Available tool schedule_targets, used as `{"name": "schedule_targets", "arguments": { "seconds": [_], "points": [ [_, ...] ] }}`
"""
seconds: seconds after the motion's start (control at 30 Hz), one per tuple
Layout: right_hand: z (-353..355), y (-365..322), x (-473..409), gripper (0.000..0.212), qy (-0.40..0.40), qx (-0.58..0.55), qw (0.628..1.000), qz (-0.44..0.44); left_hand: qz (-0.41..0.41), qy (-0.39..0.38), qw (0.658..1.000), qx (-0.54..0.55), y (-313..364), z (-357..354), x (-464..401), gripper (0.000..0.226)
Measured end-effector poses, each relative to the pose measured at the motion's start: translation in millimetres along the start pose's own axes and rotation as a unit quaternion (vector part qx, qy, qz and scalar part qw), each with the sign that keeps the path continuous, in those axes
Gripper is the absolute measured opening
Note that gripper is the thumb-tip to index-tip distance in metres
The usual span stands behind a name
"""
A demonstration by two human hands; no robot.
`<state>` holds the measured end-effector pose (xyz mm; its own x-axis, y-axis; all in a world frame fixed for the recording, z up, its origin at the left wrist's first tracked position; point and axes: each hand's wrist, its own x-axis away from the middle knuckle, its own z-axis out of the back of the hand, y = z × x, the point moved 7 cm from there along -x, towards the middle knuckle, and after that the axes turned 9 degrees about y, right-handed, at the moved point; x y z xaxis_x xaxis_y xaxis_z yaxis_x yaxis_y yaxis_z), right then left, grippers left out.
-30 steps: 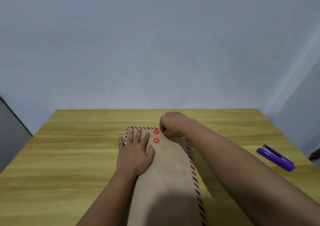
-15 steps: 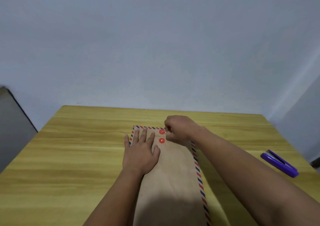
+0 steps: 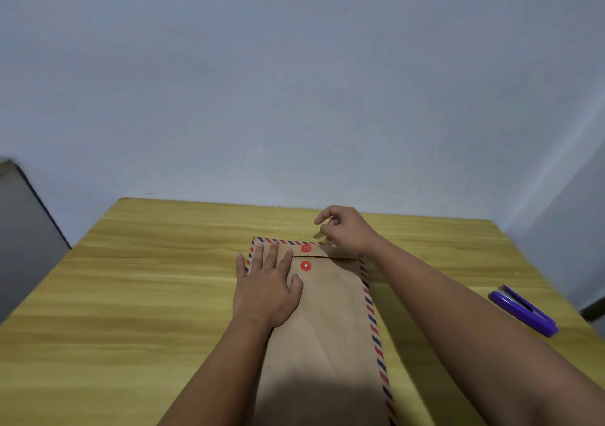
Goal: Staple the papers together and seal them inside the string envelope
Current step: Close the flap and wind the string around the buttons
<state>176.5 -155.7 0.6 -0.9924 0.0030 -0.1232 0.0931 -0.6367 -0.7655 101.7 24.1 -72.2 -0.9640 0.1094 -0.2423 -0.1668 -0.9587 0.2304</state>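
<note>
A brown string envelope [image 3: 327, 327] with a red-and-blue striped border lies lengthwise on the table, its flap folded down. Two red button discs sit near the top: one on the flap [image 3: 306, 248], one on the body [image 3: 305, 265]. My left hand [image 3: 266, 290] rests flat on the envelope's upper left, fingers spread. My right hand [image 3: 347, 229] hovers just beyond the top edge, thumb and forefinger pinched on the thin pale string [image 3: 279, 221], whose loose end curls on the table. No papers are in view.
A purple stapler [image 3: 523, 309] lies on the wooden table [image 3: 131, 294] at the right, near the edge. A grey wall stands behind the table's far edge. A dark grey object [image 3: 19, 229] stands at the left.
My right hand has lifted away from the top red disc to just past the envelope's top edge. The left hand stays pressed on the envelope. The view has tilted slightly.
</note>
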Motion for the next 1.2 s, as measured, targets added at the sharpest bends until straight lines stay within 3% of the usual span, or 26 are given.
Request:
{"name": "schedule_targets", "arguments": {
  "seconds": [0.17,0.23,0.33,0.4,0.53,0.6,0.7,0.8,0.83,0.87,0.93,0.97,1.1,1.2],
  "points": [
    [43.8,10.3,-2.5,0.013,0.023,-0.008,0.999,-0.037,-0.002,-0.001,1.000,-0.001,0.8,1.0,0.2,0.066],
    [55.9,17.8,-1.0,0.009,-0.036,0.047,0.996,-0.066,-0.002,-0.004,1.000,-0.003,0.6,0.9,0.3,0.066],
    [79.3,32.9,9.4,0.016,-0.130,0.192,0.964,-0.132,0.000,-0.004,1.000,0.000,0.4,-0.3,0.6,0.067],
    [97.5,33.1,14.7,0.019,-0.132,0.214,0.956,-0.153,-0.001,0.003,1.000,0.002,0.5,0.3,0.8,0.066],
    [122.4,14.4,15.4,0.028,0.011,0.053,0.989,-0.134,-0.002,0.002,1.000,0.005,0.5,0.9,1.0,0.066],
    [129.9,7.6,15.7,0.033,0.100,-0.066,0.982,-0.145,-0.002,0.001,1.000,0.004,1.0,1.6,1.4,0.066],
    [120.6,3.4,18.2,0.019,0.128,-0.260,0.937,-0.196,0.000,0.002,1.000,0.006,0.8,1.7,1.9,0.065],
    [87.5,-4.1,22.3,0.037,0.088,-0.458,0.853,-0.234,-0.001,-0.001,1.000,0.001,0.6,2.1,1.9,0.065],
    [75.5,-7.2,25.6,0.037,0.077,-0.462,0.850,-0.241,-0.001,-0.001,1.000,0.001,0.8,2.5,1.9,0.065],
    [65.8,-7.2,27.8,0.036,0.072,-0.403,0.882,-0.234,-0.001,0.000,1.000,0.001,1.0,2.8,2.0,0.065],
    [49.0,-6.6,31.8,0.033,0.053,-0.136,0.977,-0.156,-0.002,0.001,1.000,0.003,1.7,3.3,1.7,0.065],
    [37.6,-5.1,33.1,0.029,0.035,-0.010,0.994,-0.104,-0.002,0.001,1.000,0.004,1.8,3.5,1.9,0.064],
    [1.5,8.0,49.3,0.014,0.001,0.268,0.963,-0.010,-0.001,0.006,1.000,0.010,1.4,4.4,2.2,0.064],
    [-11.6,10.3,57.7,0.016,0.010,0.357,0.932,0.059,-0.001,0.015,1.000,0.016,0.3,5.0,2.2,0.063]
  ]
}}
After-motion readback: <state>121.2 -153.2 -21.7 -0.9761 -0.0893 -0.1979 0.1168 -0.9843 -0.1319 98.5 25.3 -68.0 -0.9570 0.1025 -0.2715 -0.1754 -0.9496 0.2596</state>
